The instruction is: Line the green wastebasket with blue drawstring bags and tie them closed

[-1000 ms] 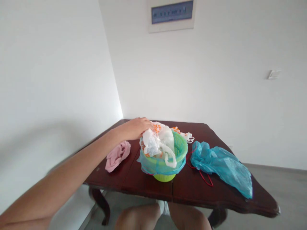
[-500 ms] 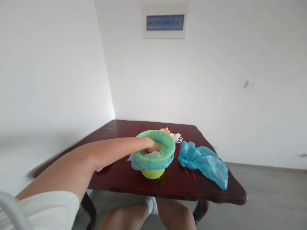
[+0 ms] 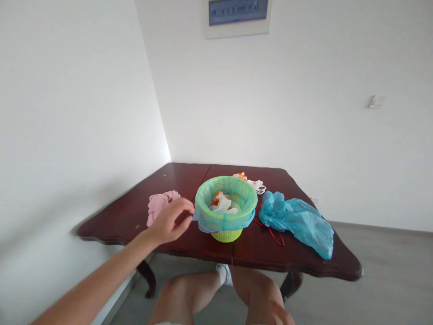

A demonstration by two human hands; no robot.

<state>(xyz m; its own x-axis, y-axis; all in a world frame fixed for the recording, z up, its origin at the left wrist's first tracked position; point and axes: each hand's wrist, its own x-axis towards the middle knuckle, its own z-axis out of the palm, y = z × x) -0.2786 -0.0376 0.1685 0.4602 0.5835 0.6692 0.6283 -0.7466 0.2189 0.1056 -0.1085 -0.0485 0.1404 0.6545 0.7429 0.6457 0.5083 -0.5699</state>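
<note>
My left hand (image 3: 174, 220) is beside the lime-green plastic basket (image 3: 227, 236), its fingers loosely curved with a gap between thumb and forefinger. Its fingertips come close to the flap of the blue plastic liner bag (image 3: 223, 223) folded over the basket rim; whether they touch it I cannot tell. Crumpled white and orange plastic (image 3: 223, 203) lies inside the lined basket. Behind my left hand is a pink cloth (image 3: 158, 203), partly hidden by it. At the bottom edge my right hand (image 3: 280, 314) rests on my thigh, fingers extended and partly cut off by the frame.
The basket stands on a dark red wooden table (image 3: 189, 176). A blue plastic bag (image 3: 297, 221) with a red drawstring lies to its right. White and orange plastic bags (image 3: 250, 181) lie behind it. Walls border the table at the left and back.
My left hand has come out of the basket and moved left, exposing the plastic inside and the pink cloth. My right hand has appeared at the bottom. The view has tilted downward.
</note>
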